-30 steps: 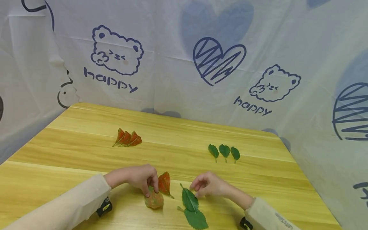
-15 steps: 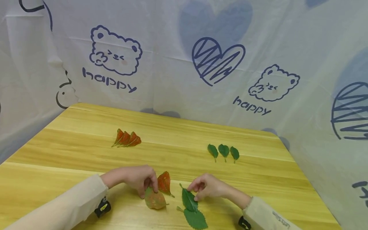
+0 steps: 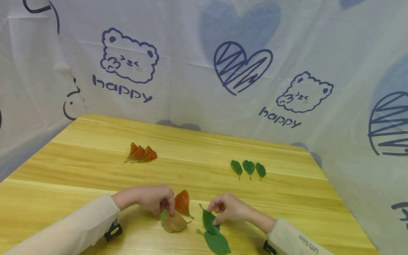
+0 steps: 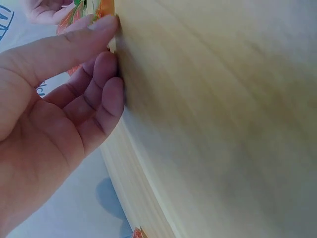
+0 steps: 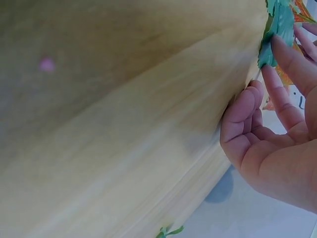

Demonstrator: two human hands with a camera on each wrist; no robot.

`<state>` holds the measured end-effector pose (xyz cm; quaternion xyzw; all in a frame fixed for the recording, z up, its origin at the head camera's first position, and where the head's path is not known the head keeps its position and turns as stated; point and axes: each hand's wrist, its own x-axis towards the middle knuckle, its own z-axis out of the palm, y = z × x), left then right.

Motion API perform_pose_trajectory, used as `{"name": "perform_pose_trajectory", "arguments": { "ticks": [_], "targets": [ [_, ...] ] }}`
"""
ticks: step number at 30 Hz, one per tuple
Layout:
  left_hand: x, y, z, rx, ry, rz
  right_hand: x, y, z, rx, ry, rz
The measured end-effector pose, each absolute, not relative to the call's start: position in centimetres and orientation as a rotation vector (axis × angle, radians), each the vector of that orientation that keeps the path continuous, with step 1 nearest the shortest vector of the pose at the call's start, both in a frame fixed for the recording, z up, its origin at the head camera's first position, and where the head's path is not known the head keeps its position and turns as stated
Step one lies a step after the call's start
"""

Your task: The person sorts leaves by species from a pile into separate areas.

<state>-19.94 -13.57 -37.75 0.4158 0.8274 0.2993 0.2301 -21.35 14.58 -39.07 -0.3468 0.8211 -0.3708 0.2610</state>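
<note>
My left hand (image 3: 157, 200) pinches the upper left edge of a pale orange-brown leaf (image 3: 173, 224) low over the table, its stem pointing right. Just behind that leaf lies a redder leaf (image 3: 182, 202). The thumb and index finger of my right hand (image 3: 232, 211) pinch the side of a green toothed leaf (image 3: 208, 222), the thumb on its upper face. A second green leaf (image 3: 217, 243) lies nearer to me, partly overlapped by the first. In the right wrist view the green leaf (image 5: 282, 24) shows at the thumb tip, while the other fingers curl loosely against the table.
Further back on the wood-patterned table (image 3: 191, 152), several red leaves (image 3: 140, 153) overlap in a row at the left. Three small green leaves (image 3: 248, 167) stand side by side at the right. A white printed cloth (image 3: 188, 81) hangs behind the table's far edge.
Under my left hand the pale leaf has turned, its stem now showing at the right. My right hand has come left and down onto the upper green leaf, which it now pinches.
</note>
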Motion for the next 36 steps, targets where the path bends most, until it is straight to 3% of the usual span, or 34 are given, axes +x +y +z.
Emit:
{"name": "perform_pose_trajectory", "arguments": {
  "ticks": [21, 36],
  "targets": [
    [-21.1, -13.8, -37.6, 1.253, 2.034, 1.247, -21.3, 14.4, -38.9, -0.928, 2.233, -0.982],
    [-21.5, -15.9, -35.5, 0.940, 1.994, 1.634, -21.4, 14.4, -38.9, -0.933, 2.243, -0.972]
  ]
}}
